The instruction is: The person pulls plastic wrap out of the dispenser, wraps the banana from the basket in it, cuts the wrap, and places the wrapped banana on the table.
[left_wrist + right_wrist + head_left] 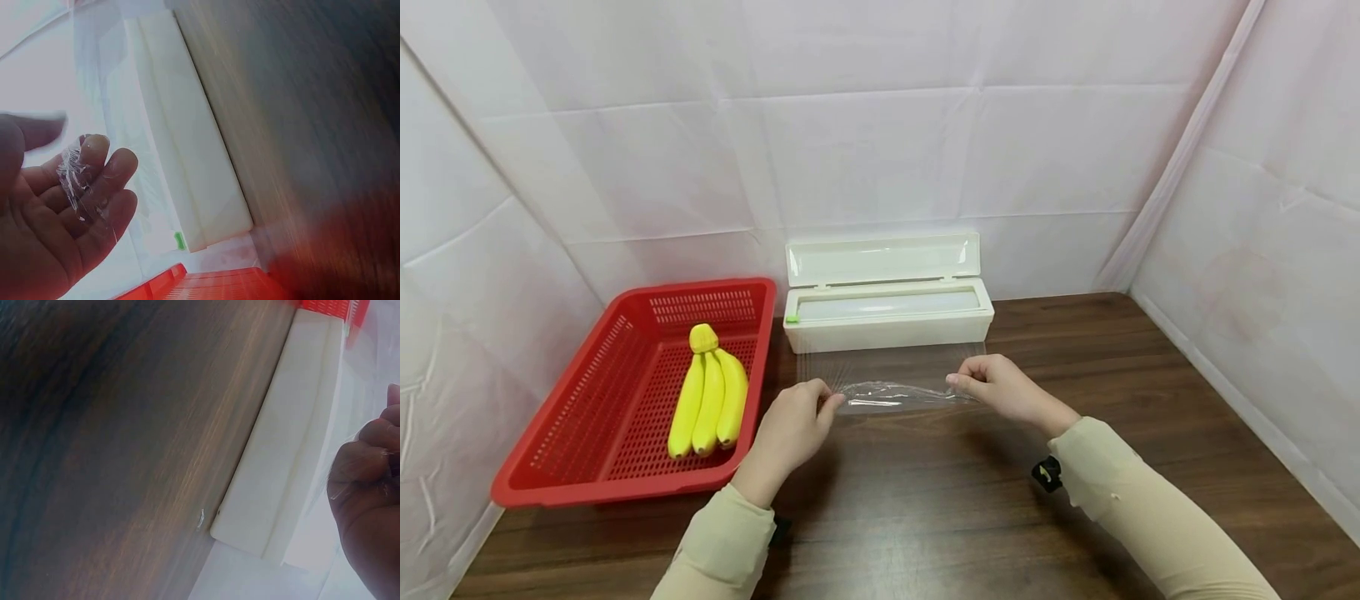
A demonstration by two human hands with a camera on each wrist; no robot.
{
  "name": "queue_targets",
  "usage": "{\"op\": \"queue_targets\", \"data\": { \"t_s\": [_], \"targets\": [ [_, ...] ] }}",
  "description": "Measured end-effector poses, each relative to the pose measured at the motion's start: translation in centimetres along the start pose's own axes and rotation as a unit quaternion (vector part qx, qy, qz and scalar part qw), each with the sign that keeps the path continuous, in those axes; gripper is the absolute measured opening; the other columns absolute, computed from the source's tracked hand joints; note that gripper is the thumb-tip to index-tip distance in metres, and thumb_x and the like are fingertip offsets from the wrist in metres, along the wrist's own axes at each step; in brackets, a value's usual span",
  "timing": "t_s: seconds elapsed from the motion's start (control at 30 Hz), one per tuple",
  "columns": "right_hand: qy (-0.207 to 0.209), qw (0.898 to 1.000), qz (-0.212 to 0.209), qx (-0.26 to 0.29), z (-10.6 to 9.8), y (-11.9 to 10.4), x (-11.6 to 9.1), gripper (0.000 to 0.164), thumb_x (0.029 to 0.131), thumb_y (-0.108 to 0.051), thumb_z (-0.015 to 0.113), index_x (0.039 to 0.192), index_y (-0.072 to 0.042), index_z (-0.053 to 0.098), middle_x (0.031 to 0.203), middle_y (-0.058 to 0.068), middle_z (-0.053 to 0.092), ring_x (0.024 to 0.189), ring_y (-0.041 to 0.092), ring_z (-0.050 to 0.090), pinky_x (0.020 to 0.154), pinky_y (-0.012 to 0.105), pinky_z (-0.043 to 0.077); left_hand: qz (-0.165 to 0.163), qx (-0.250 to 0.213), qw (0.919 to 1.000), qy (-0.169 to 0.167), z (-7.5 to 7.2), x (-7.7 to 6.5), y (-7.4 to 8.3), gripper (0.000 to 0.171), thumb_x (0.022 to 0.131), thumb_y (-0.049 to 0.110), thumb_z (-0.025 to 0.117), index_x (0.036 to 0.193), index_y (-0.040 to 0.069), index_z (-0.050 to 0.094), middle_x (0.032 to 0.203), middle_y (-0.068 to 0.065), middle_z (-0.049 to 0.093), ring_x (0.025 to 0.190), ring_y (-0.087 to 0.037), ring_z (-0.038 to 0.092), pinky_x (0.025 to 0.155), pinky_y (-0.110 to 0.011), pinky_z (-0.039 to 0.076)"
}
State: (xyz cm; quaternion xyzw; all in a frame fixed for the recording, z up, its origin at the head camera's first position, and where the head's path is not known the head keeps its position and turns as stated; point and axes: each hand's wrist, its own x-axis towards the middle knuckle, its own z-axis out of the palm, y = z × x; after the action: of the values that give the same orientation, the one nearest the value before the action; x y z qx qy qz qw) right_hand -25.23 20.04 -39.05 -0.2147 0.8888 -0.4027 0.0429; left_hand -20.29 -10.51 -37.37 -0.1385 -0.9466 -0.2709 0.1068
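A white cling film dispenser box stands at the back with its lid raised. A clear sheet of cling film stretches from it toward the person, its near edge bunched. At the sheet's left corner, the left hand holds the film between thumb and fingers. In the left wrist view, crumpled film lies across the curled fingers, the thumb standing off from them. The right hand pinches the right corner. Its curled fingers with film over them show at the edge of the right wrist view.
A red plastic basket sits left of the box, with a bunch of yellow bananas in it. A green slider is on the box's left end. White cloth walls border the brown wooden table.
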Motion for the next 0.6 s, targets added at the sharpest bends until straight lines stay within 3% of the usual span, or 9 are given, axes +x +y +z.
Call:
{"op": "queue_targets", "data": {
  "t_s": [0.17, 0.6],
  "targets": [
    [0.000, 1.000, -0.001, 0.006, -0.04, -0.09, -0.09, 0.033, 0.093, -0.035, 0.057, 0.072, -0.010, 0.058, 0.056, -0.004, 0.038, 0.049, 0.006, 0.031, 0.047, 0.021, 0.028, 0.002, -0.020, 0.9997, -0.012, -0.23, -0.30, -0.04, 0.020, 0.081, 0.022, 0.074, 0.086, 0.006, 0.063, 0.074, -0.004, 0.059, 0.064, -0.015, 0.049, 0.061, -0.027, 0.045],
    [-0.016, 1.000, 0.009, -0.006, 0.53, -0.05, -0.50, 0.031, 0.093, -0.036, 0.057, 0.074, -0.012, 0.061, 0.057, -0.005, 0.042, 0.054, 0.007, 0.035, 0.051, 0.022, 0.032, 0.015, 0.008, 0.9997, -0.016, -0.22, -0.92, -0.15, 0.016, 0.081, 0.018, 0.074, 0.078, 0.010, 0.060, 0.069, -0.001, 0.059, 0.060, -0.012, 0.047, 0.058, -0.025, 0.045]
  ]
}}
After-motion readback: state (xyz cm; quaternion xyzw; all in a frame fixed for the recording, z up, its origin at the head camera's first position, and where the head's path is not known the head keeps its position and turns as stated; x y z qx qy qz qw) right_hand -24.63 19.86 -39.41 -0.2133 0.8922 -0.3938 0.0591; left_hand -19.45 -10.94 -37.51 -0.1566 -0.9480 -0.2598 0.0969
